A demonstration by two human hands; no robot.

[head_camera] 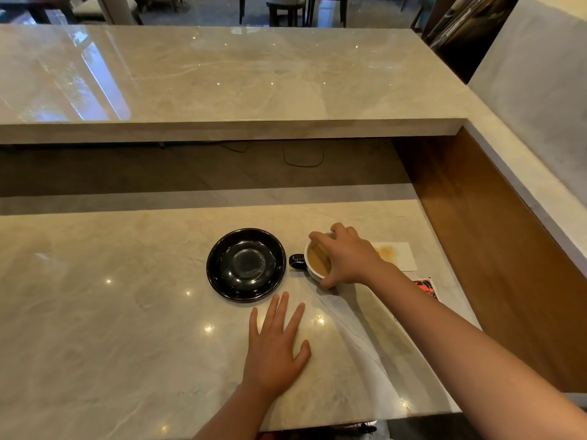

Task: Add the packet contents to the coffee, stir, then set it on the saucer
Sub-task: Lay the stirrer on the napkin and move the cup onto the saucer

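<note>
Black and glossy, the saucer (246,265) sits empty on the marble counter (95,312). At its 3 o'clock, just beside it, stands the cup (313,265) of tan coffee (317,263), its dark handle toward the saucer. The right hand (347,255) grips the cup's rim from above, fingers curled around it. The left hand (274,344) lies flat, fingers spread, at the saucer's 5 o'clock. A stained napkin (397,254) lies at the cup's 3 o'clock. Beyond a raised ledge (222,77), chairs (286,7) stand.
</note>
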